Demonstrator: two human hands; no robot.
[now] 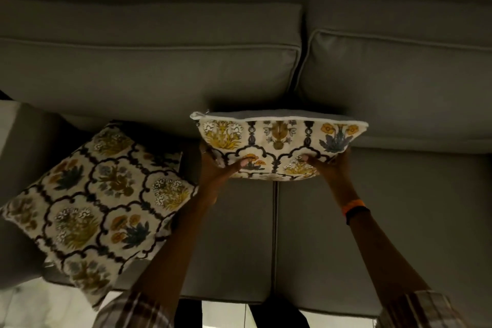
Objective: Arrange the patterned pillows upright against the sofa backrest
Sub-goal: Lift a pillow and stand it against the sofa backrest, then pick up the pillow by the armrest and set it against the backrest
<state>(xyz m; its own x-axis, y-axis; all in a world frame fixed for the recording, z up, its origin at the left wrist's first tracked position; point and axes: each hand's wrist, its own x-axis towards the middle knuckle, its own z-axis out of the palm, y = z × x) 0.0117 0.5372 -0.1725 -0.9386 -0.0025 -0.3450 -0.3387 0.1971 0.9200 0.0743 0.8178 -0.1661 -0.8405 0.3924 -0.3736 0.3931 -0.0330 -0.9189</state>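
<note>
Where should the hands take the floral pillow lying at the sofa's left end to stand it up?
Likely by two opposite side edges of the lying pillow, approached from the front. It lies face up and skewed on the seat, edges exposed, much as the held pillow is gripped.

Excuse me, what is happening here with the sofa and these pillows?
A person holds a cream floral-patterned pillow with both hands, left hand and right hand, upright near the backrest of the grey sofa, above the seam between the seat cushions. A second matching patterned pillow lies tilted on the seat at the left, not yet arranged.
</note>
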